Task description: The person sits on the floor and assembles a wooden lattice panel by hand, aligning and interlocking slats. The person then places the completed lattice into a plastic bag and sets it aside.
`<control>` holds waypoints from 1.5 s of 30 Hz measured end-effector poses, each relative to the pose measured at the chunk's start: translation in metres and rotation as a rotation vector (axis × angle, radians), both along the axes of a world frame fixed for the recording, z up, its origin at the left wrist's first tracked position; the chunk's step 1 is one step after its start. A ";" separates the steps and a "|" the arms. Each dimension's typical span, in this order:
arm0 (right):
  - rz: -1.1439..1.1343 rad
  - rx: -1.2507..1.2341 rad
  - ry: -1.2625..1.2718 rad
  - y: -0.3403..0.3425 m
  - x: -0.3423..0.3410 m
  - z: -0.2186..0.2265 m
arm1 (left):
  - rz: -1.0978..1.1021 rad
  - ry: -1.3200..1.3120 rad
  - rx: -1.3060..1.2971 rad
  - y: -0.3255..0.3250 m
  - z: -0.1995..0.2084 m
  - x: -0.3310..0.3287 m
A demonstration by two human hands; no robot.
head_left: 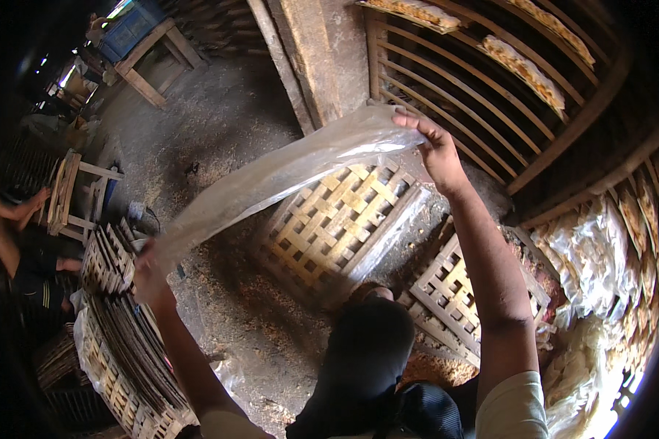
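Note:
Stretched between my two hands is a clear plastic sheet [293,164], gathered into a long band. My right hand [433,150] pinches its far right end, thumb and fingers pressed together. The near left end is in my left hand [152,274], which is somewhat blurred but closed around the plastic. Below the sheet lies a woven bamboo tray [329,227] with a wooden frame, and the plastic hides part of its far edge. A second woven tray [454,293] rests at an angle beside my right forearm.
Stacked woven trays [135,358] stand at my left. A slatted wooden rack [454,80] rises at the far right, holding trays of pale food. Plastic-covered food [593,256] fills the right side. Another person's arm [18,212] reaches a wooden frame [80,194]; a blue crate [132,29] sits farther back.

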State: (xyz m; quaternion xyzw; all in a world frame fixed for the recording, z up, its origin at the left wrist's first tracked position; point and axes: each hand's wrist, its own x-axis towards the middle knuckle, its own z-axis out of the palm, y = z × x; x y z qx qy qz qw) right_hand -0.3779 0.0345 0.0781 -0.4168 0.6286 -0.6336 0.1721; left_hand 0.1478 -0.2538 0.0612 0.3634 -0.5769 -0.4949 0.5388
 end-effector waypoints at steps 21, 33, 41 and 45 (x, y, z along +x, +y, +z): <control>-0.364 0.796 0.294 -0.035 -0.056 -0.273 | -0.437 -0.655 -0.199 0.149 -0.322 -0.038; -0.755 0.647 0.101 -0.019 -0.058 -0.276 | -0.426 -0.417 0.272 0.165 -0.334 -0.048; -0.631 0.916 0.645 -0.001 0.072 -0.324 | -0.401 -0.409 0.143 0.171 -0.300 -0.074; -0.563 0.887 0.723 0.002 0.073 -0.332 | -0.431 -0.491 0.101 0.167 -0.312 -0.061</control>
